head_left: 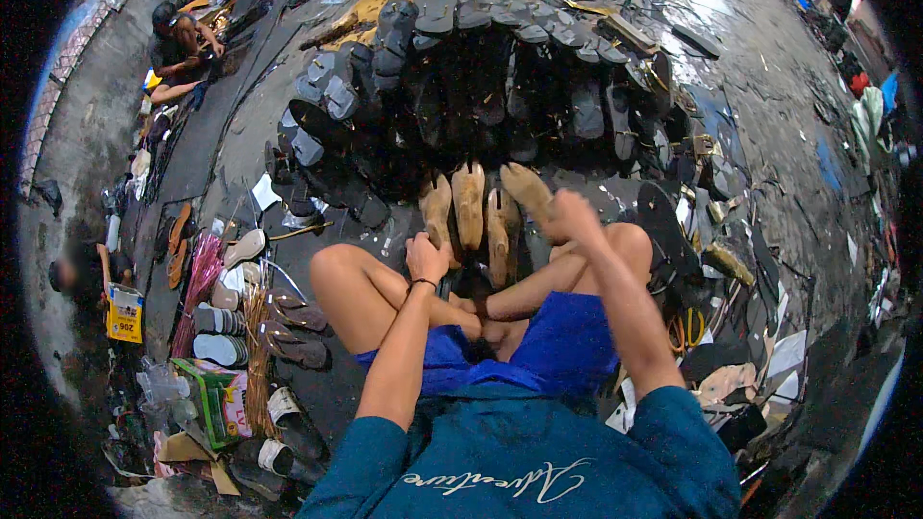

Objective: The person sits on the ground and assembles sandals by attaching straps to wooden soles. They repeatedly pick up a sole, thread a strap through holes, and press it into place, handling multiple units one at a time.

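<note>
Several wooden foot-shaped shoe lasts stand in front of my crossed legs. My left hand (426, 258) is closed round the heel end of the leftmost shoe last (436, 206). My right hand (571, 218) grips the heel end of the rightmost shoe last (525, 189), which tilts outward to the left at its toe. Between them are a middle shoe last (468, 200) and a shorter-looking shoe last (499, 240), neither touched by a hand. Notches show at the toe ends. Beyond them dark sandals (442, 106) are piled in a wide arc.
On the left lie pale soles (220, 350), brown straw bundles (258, 356), pink strands (199, 279) and a green bag (213, 402). Orange-handled scissors (686, 330) rest at the right among scraps. Another person (180, 43) sits at the far left, with more people around.
</note>
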`<state>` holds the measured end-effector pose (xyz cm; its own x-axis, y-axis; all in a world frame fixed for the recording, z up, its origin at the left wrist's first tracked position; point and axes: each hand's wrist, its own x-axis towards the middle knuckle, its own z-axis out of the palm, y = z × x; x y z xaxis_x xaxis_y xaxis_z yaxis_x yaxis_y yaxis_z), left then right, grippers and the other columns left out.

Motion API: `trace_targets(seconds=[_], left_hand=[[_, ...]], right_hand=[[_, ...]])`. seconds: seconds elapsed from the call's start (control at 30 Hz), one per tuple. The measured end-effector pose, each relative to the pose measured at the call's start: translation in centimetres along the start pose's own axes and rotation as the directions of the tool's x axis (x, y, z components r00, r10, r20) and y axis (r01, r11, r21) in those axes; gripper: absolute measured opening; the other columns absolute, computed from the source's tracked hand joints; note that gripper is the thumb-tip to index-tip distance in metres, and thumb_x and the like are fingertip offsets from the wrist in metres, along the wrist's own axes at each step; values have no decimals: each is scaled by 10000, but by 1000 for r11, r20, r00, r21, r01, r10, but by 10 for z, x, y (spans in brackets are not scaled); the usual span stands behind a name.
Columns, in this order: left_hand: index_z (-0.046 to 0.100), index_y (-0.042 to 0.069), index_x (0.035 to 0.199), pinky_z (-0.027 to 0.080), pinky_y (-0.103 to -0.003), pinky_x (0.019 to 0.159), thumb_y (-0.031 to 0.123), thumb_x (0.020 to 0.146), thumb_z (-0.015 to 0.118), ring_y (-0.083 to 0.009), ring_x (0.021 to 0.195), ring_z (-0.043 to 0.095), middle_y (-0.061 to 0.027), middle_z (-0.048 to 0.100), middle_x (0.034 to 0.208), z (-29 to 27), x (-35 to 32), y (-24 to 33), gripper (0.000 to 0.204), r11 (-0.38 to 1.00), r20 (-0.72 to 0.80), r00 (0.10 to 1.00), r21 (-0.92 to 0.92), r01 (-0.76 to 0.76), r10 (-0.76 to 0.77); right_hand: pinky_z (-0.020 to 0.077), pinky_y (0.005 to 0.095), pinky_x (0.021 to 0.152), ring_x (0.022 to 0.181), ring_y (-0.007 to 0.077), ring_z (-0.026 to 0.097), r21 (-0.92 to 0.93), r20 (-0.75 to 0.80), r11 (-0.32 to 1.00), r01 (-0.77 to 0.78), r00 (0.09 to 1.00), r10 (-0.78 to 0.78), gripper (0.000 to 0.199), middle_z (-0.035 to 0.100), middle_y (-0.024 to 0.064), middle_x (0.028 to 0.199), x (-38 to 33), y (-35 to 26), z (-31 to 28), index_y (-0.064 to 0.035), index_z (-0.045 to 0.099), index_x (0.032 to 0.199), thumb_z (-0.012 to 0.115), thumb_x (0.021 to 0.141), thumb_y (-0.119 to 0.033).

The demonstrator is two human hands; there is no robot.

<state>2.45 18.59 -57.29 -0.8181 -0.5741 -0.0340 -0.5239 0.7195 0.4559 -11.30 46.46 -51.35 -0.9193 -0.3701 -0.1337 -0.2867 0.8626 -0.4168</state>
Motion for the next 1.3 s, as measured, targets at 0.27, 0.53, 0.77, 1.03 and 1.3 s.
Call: trace_targets(seconds=[0.27,0.53,0.77,1.03,1.3], left_hand=[[287,-88,1332,500,-487,857,125,849,651,-445,960,611,-318,601,1061,-4,2,38,641,980,233,952,27,198,-198],[214,-74,1415,494,-483,851,147,854,630,-443,980,608,-314,613,1068,-8,-1,39,732,990,258,957,10,138,-136],[83,-27,1463,483,-476,862,128,831,636,-450,990,602,-325,600,1096,-9,-1,40,854,992,259,960,-38,122,-108],[146,-5,1462,459,-428,941,149,741,760,-425,1097,572,-308,570,1195,-13,0,24,960,962,293,939,-147,231,-181],[235,-34,1443,445,-412,987,143,718,787,-377,1185,530,-269,515,1305,-12,5,19,928,943,447,879,-187,274,-166]], right_hand=[[544,493,689,774,444,653,-42,-330,995,93,938,-102,639,629,267,924,-19,-56,46,101,420,1200,664,806,-339],[528,483,781,983,446,606,112,226,977,-182,962,153,742,505,297,1141,-41,-93,83,92,256,1358,659,790,-165],[506,501,819,961,475,594,245,180,950,-196,972,154,750,553,305,1105,-42,-83,85,113,265,1360,653,797,-196],[490,464,857,987,438,611,474,25,859,-193,978,206,636,626,300,1049,-46,-75,67,61,434,1299,674,791,-238],[492,443,853,984,409,624,484,-26,856,-184,974,224,628,637,289,1029,-44,-69,82,64,492,1240,728,751,-251]])
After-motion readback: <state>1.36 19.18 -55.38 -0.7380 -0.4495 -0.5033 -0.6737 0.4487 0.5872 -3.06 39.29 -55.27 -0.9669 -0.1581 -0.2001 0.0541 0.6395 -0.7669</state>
